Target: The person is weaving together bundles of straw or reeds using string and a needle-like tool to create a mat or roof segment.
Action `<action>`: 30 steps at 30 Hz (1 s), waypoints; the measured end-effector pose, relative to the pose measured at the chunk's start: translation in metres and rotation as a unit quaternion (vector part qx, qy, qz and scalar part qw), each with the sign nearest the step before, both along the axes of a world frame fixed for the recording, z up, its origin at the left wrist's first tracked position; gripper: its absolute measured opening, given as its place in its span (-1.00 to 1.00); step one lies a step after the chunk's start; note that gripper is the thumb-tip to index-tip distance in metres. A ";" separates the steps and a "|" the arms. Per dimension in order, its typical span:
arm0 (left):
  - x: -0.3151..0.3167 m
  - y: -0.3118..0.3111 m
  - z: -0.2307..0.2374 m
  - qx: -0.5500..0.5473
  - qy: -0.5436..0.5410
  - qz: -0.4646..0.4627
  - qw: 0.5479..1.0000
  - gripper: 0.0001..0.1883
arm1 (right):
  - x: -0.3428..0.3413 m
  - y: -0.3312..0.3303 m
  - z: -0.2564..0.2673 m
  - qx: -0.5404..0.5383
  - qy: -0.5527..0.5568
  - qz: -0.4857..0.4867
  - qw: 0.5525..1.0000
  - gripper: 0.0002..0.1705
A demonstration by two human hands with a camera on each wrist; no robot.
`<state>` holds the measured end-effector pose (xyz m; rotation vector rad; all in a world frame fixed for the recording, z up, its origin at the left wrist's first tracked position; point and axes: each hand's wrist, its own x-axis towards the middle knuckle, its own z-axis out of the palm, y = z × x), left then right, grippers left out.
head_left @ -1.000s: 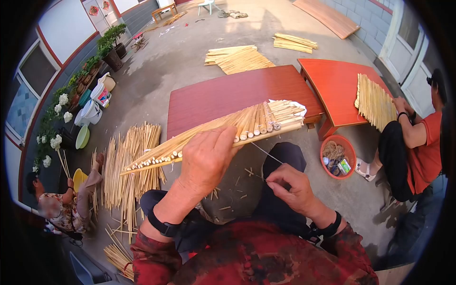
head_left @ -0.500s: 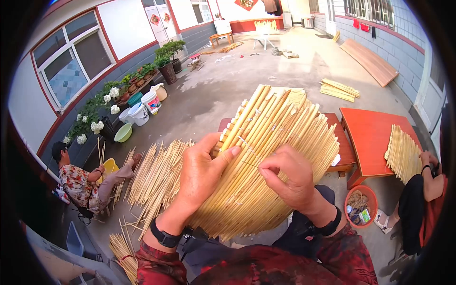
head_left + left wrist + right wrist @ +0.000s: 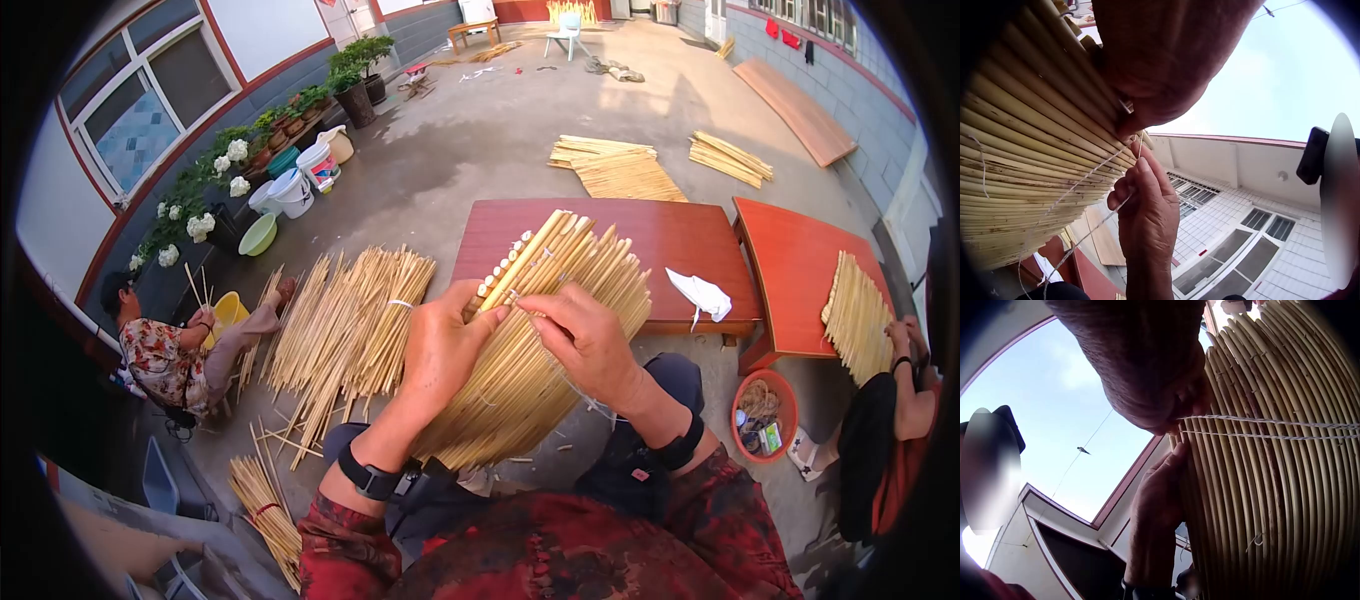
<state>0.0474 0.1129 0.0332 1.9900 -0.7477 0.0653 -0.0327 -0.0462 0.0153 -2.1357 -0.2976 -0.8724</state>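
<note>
A panel of pale stalks (image 3: 510,400) bound side by side with white thread is held over the lap in the head view. The left hand (image 3: 440,345) grips its upper left edge, thumb on top of the stalks. Close beside that thumb, the right hand (image 3: 585,345) pinches at the thread with bent fingers. In the left wrist view white thread (image 3: 1079,182) runs from the right hand (image 3: 1147,219) across the panel. Two strands of thread (image 3: 1272,422) cross the stalks in the right wrist view, where the left hand (image 3: 1157,519) holds the edge.
A dark red table (image 3: 600,235) with a white cloth (image 3: 700,296) stands ahead. An orange-red table (image 3: 800,280) and a basin (image 3: 790,420) are at the right. Stalk bundles (image 3: 340,330) lie at the left. One person (image 3: 165,360) sits at each side.
The panel, edge-on at first, has turned to show its flat side and then dropped lower. The right hand has come from below up to the panel's edge beside the left thumb. The head view has shifted.
</note>
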 end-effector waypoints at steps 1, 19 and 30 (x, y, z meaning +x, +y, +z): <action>0.002 -0.003 -0.003 -0.009 0.007 -0.014 1.000 -0.76 | 0.000 -0.003 -0.001 -0.010 0.012 -0.010 1.000 -0.75; 0.021 -0.052 -0.039 0.082 0.120 -0.107 0.984 -0.77 | -0.016 -0.044 -0.051 0.040 0.104 -0.070 0.991 -0.73; 0.027 -0.082 -0.041 0.089 0.137 -0.168 0.972 -0.75 | -0.022 -0.062 -0.060 0.062 0.094 -0.111 0.987 -0.72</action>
